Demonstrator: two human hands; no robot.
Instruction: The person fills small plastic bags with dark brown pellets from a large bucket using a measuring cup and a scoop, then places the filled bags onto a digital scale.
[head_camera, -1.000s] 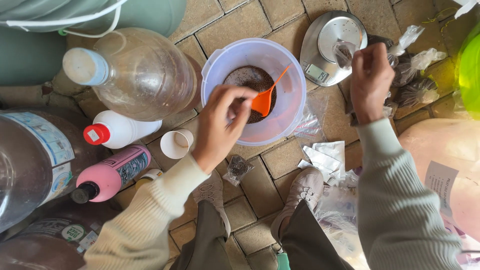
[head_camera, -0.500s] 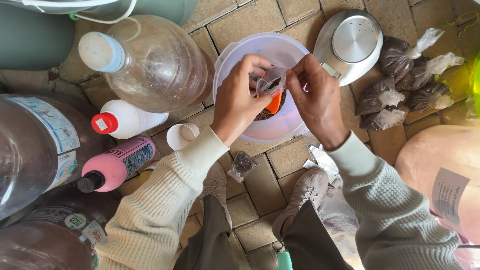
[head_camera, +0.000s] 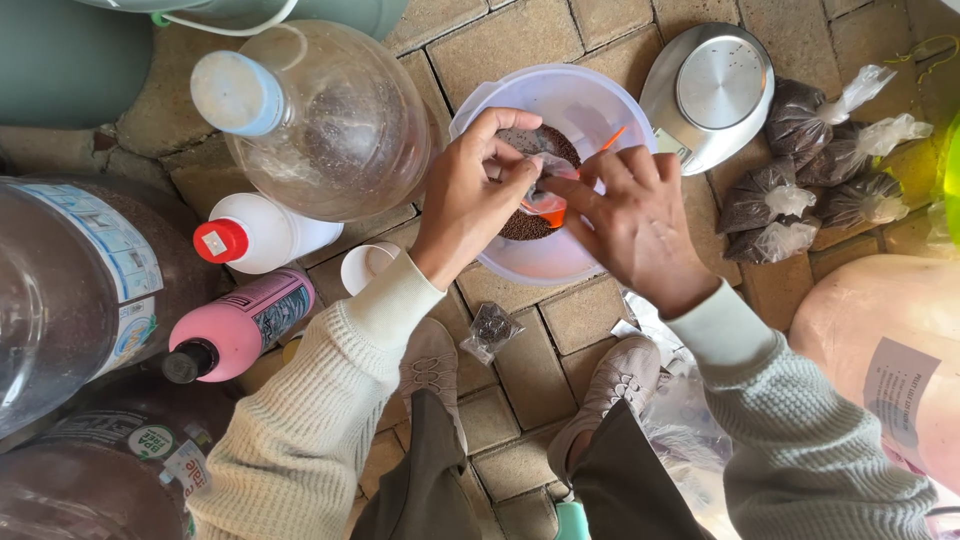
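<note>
A small clear plastic bag (head_camera: 548, 192) is pinched by left hand (head_camera: 468, 190) and right hand (head_camera: 632, 222) over the white bowl (head_camera: 530, 262) (dark granules inside).

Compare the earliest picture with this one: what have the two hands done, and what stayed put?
The right hand left the tied bags and came over the white plastic bowl. It now joins the left hand on a small clear bag. The orange spoon stays in the bowl; bottles and silver scale are unmoved.
</note>
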